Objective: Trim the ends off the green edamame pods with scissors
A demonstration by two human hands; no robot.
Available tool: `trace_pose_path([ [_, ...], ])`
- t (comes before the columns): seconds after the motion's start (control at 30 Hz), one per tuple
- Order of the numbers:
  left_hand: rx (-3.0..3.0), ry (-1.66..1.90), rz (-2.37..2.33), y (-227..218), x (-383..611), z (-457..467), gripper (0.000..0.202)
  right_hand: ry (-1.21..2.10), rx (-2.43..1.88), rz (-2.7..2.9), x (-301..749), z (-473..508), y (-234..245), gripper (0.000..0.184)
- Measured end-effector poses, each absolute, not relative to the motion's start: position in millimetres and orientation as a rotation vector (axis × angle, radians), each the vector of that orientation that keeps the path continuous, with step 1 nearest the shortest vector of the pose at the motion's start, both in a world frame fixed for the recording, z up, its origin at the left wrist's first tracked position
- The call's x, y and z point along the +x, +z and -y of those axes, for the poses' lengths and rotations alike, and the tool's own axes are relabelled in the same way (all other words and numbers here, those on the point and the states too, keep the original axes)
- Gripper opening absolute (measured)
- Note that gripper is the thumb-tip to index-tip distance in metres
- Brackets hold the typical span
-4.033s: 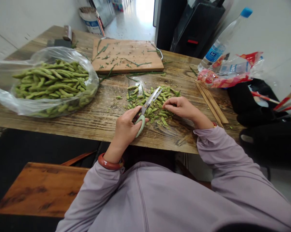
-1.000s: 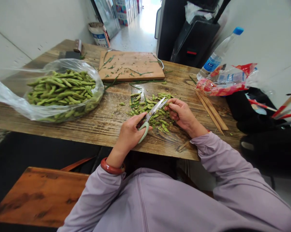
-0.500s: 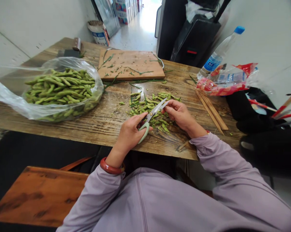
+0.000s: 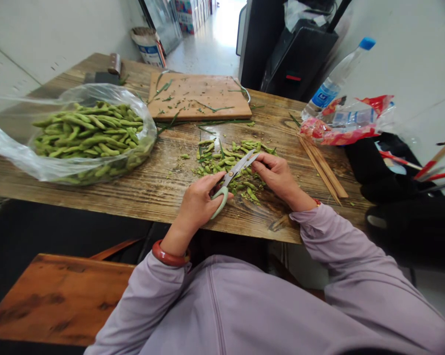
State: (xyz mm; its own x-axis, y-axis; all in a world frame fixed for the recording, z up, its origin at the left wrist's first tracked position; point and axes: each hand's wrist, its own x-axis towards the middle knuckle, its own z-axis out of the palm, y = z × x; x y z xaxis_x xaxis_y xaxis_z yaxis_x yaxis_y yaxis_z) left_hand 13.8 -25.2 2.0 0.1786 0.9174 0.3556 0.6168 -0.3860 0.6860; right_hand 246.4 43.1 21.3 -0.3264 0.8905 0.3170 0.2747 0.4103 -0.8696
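Observation:
My left hand (image 4: 198, 199) is closed around the pale green handles of a pair of scissors (image 4: 230, 176). The blades point up and to the right, slightly parted. At their tips, my right hand (image 4: 276, 177) is in a pinch; whatever its fingers hold is hidden. Beneath both hands lies a loose pile of green edamame pods (image 4: 227, 160) with small trimmed bits among them. To the left, a clear plastic bag (image 4: 148, 130) stands open, filled with many more edamame pods (image 4: 92, 130).
Behind the pile lies a wooden cutting board (image 4: 202, 96) with green scraps on it. A cleaver (image 4: 107, 76) rests at the back left. On the right are wooden sticks (image 4: 322, 167), a water bottle (image 4: 324, 93), a red-and-clear wrapper (image 4: 340, 128) and a black holder (image 4: 370, 167).
The view has shifted slightly, so the bag and board sit a little further left and higher. Both hands and the scissors stay almost where they were.

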Motion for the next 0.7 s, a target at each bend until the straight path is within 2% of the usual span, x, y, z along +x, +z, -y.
trace_pose_path([
  [0.37, 2.141, 0.962, -1.511, 3.9, 14.3, 28.2, 0.038, 0.766, -0.993, 1.873, 246.6, -43.4, 20.6, 0.022],
  [0.7, 2.089, 1.021, -1.47, 1.4, 14.3, 26.6, 0.04, 0.729, -0.996, 1.887, 246.7, -43.1, 22.7, 0.023],
])
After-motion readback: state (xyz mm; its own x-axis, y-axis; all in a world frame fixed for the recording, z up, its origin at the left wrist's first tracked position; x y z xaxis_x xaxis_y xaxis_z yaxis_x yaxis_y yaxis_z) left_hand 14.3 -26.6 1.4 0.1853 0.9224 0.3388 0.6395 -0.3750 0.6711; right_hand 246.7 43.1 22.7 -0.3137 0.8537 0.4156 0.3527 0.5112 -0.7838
